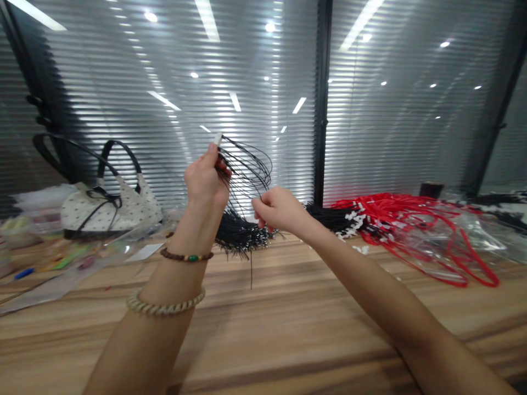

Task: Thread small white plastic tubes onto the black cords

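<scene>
My left hand (pixel 208 174) is raised over the table, its fingers closed around a bunch of thin black cords (pixel 249 164). A small white piece (pixel 218 139) sticks up above its thumb. The cords loop out to the right, toward my right hand (pixel 282 209). That hand is closed in a pinch at the lower side of the loops; a dark strand hangs down near it, and what lies between its fingertips is too small to make out. Behind and below the hands lies a pile of black cords (pixel 242 236) with shiny ends.
A wooden table (pixel 263 329) spans the foreground. At the left stand a dotted white handbag (pixel 111 211), a blue pen (pixel 23 273) and clear plastic bags. Red cords (pixel 395 206) with white tags and plastic wrapping spread on the right. Blinds-covered glass (pixel 247 66) rises behind.
</scene>
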The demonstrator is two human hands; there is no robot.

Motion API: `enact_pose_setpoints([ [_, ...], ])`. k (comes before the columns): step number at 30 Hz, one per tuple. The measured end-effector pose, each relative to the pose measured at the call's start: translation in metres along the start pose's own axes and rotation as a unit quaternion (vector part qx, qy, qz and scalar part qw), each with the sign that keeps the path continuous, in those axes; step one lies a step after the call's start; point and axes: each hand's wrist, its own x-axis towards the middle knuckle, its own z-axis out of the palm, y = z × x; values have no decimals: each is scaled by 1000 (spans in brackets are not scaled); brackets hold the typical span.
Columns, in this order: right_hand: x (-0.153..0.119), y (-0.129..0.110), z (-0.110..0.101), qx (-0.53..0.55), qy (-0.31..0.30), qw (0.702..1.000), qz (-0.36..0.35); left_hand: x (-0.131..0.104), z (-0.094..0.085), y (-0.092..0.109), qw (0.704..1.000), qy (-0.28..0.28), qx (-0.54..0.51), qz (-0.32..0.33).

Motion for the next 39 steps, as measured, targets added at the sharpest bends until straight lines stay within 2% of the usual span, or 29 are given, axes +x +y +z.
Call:
enact_pose_setpoints([
  [2,4,8,7,52,-60,996,39,-1,1,1,1000,-16,-4,1],
  [4,10,18,11,91,-92,988,78,-4,3,3,1000,-25,-4,-15],
  [7,18,32,11,141,-105,975,137,-10,7,5,998,-16,17,-57],
  [10,21,41,10,157,-94,968,171,-16,13,3,996,-9,35,-82],
  [15,21,49,9,175,-83,967,168,-28,21,1,996,-39,45,-73],
  [20,24,53,5,198,-80,967,142,-39,25,8,993,-80,54,-63],
  [25,25,52,5,201,-75,966,141,-40,25,12,992,-92,62,-64],
  [27,24,52,7,197,-80,966,147,-34,23,9,993,-74,61,-64],
  [29,23,54,11,190,-99,964,157,-26,20,4,996,-34,63,-57],
  [33,21,52,17,151,-189,954,177,-4,7,-4,995,69,61,-25],
  [36,15,39,14,135,-276,942,138,8,-4,-3,992,107,61,-4],
  [39,6,17,7,197,-310,927,78,13,-11,-2,991,113,65,4],
])
